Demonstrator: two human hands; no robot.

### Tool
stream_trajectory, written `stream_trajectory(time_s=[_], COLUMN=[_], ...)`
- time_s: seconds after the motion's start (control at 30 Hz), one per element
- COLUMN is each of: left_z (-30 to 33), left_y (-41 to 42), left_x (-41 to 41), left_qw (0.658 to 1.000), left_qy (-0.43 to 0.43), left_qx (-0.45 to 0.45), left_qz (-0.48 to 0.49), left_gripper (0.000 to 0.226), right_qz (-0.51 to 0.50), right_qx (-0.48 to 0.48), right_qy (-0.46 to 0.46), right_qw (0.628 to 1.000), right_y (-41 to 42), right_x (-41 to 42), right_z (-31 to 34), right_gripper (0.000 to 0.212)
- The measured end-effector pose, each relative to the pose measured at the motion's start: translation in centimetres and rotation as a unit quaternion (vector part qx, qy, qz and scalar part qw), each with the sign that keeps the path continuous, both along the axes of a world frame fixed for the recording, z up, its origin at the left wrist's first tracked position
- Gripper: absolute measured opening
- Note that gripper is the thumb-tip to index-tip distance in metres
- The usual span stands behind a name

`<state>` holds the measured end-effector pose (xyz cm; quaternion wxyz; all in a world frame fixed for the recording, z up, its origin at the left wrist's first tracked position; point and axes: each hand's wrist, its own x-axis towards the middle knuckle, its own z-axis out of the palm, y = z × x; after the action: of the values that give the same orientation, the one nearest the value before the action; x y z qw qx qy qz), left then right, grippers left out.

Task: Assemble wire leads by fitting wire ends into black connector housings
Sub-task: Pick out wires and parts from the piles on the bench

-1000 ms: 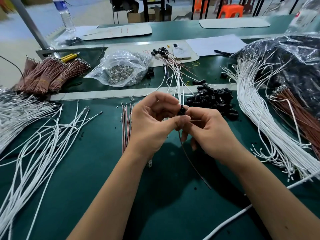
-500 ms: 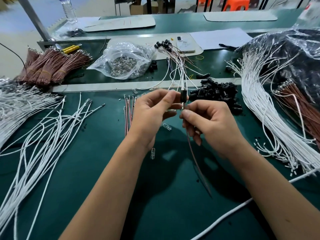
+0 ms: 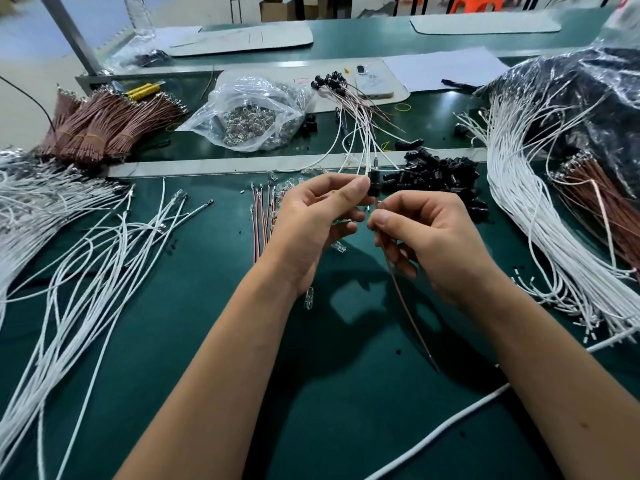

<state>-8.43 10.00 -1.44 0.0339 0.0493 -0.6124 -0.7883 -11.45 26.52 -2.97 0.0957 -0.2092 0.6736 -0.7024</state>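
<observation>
Pinched between the thumb and forefinger of the left hand point(image 3: 311, 220), a small black connector housing point(image 3: 373, 183) stands upright above the green mat point(image 3: 207, 341), just in front of the pile of loose black housings point(image 3: 440, 174). Just below it, the right hand point(image 3: 433, 244) pinches a thin brown wire point(image 3: 405, 303) near its upper end between thumb and forefinger; the wire hangs down from that grip and trails toward the person across the mat. The wire's tip sits close under the housing — whether it has entered the housing cannot be told from the head view.

Left of the hands, a few short red-and-white leads point(image 3: 261, 220) lie side by side on the mat, and further left loose white wires point(image 3: 86, 271) spread in a wide fan. Small clear plastic pieces lie near the left wrist point(image 3: 309, 297). To the right, a thick sheaf of white wires point(image 3: 540, 220) curves out from under a dark plastic bag point(image 3: 588, 98), with a brown wire bundle point(image 3: 602, 202) beside it.

Beyond a pale strip point(image 3: 225, 166) across the bench lie banded bundles of brown wires point(image 3: 104, 126), a clear bag of small metal parts point(image 3: 249, 116), and a bunch of finished leads with black heads point(image 3: 343, 98) — their wires run down toward the hands.
</observation>
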Motion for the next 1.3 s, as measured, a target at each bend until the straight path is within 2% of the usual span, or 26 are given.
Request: stream_trajectory(time_s=[0.07, 0.27, 0.5, 0.73, 1.0, 1.13, 1.3], left_z=[-0.05, -0.26, -0.32, -0.37, 0.19, 0.23, 0.05], left_y=[0.04, -0.09, 0.00, 0.10, 0.46, 0.56, 0.54], left_x=[-0.03, -0.09, -0.22, -0.16, 0.17, 0.18, 0.05], left_qw=[1.000, 0.999, 0.996, 0.984, 0.967, 0.964, 0.964], left_qy=[0.011, 0.038, 0.077, 0.177, 0.250, 0.261, 0.261], left_qx=[-0.008, -0.012, 0.026, 0.013, -0.031, -0.042, -0.039], left_qz=[0.004, 0.014, 0.026, -0.002, -0.032, -0.034, -0.031], left_gripper=[0.002, 0.022, 0.026, 0.023, 0.033, 0.043, 0.045], right_qz=[-0.001, 0.002, 0.007, -0.007, -0.039, -0.049, -0.085], right_qx=[0.015, 0.042, 0.029, 0.018, 0.021, 0.037, 0.080], right_qy=[0.010, 0.044, 0.055, 0.077, 0.146, 0.171, 0.230], right_qw=[1.000, 0.998, 0.998, 0.997, 0.988, 0.983, 0.966], right_y=[0.06, -0.04, -0.27, -0.36, -0.25, -0.27, -0.09], right_x=[-0.03, 0.07, 0.10, -0.05, -0.12, -0.22, -0.39], right_z=[-0.01, -0.28, -0.61, -0.70, -0.52, -0.51, -0.54], right_gripper=[0.020, 0.014, 0.012, 0.007, 0.009, 0.012, 0.019])
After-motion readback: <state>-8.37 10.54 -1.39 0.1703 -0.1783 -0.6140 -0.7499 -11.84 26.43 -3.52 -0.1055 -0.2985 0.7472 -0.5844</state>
